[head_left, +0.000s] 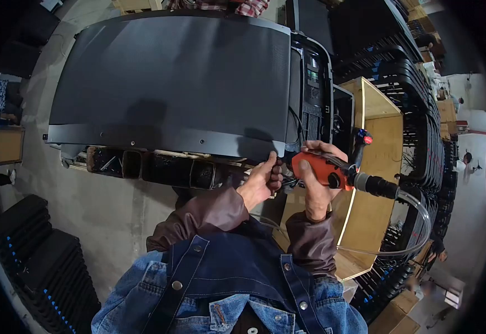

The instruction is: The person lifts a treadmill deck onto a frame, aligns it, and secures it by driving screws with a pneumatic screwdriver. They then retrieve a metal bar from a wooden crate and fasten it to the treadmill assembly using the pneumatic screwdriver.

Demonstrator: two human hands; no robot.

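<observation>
Denim jacket point(335, 306) nearest, orange tool point(322, 170) by dark panel point(170, 78)

Beside the panel's near right corner, the right hand point(317, 192) grips the tool, tip hard to make out. The left hand point(258, 185) curls there, thumb against the edge, anything inside hidden. Past the far edge, plaid cloth point(252, 7) is cut off.

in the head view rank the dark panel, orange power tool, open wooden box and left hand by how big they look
1. Dark panel
2. Open wooden box
3. Orange power tool and left hand: too alike to rank; right hand hides part of the tool
</observation>
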